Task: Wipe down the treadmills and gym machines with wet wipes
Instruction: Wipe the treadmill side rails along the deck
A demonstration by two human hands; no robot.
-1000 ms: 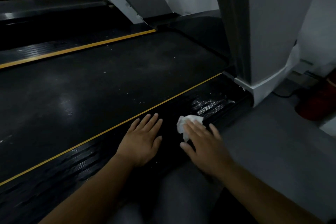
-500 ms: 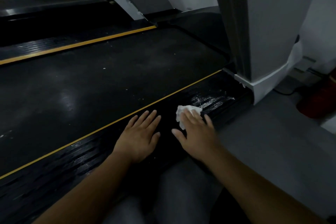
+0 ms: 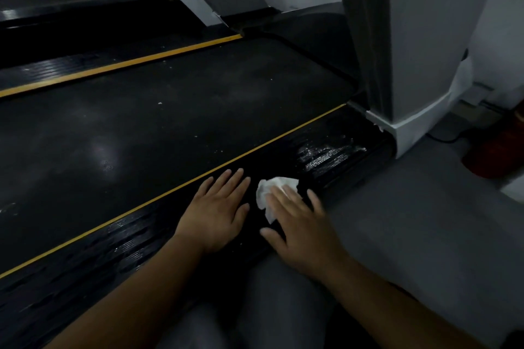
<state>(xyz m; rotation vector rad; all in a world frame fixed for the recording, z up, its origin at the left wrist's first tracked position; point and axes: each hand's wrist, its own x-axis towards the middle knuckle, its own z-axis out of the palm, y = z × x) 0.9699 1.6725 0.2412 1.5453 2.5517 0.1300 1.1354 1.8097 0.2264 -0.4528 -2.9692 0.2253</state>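
A black treadmill deck fills the view, with a dark belt (image 3: 170,127) and a ribbed side rail (image 3: 326,156) bordered by a yellow line. A crumpled white wet wipe (image 3: 269,187) lies on the rail. My right hand (image 3: 300,224) presses flat on the wipe with straight, spread fingers; most of the wipe is hidden under them. My left hand (image 3: 218,212) rests flat on the rail just left of the wipe, fingers straight, holding nothing. A wet, shiny patch shows on the rail ahead of the wipe.
The grey and white treadmill upright (image 3: 411,65) rises at the right end of the rail. Grey floor (image 3: 425,221) lies to the right. A red object (image 3: 499,153) and a black cable (image 3: 445,139) sit by the wall. A second treadmill (image 3: 71,8) stands behind.
My right hand slid the wipe forward along the rail, then back toward me and slightly left. My left hand stayed flat in place.
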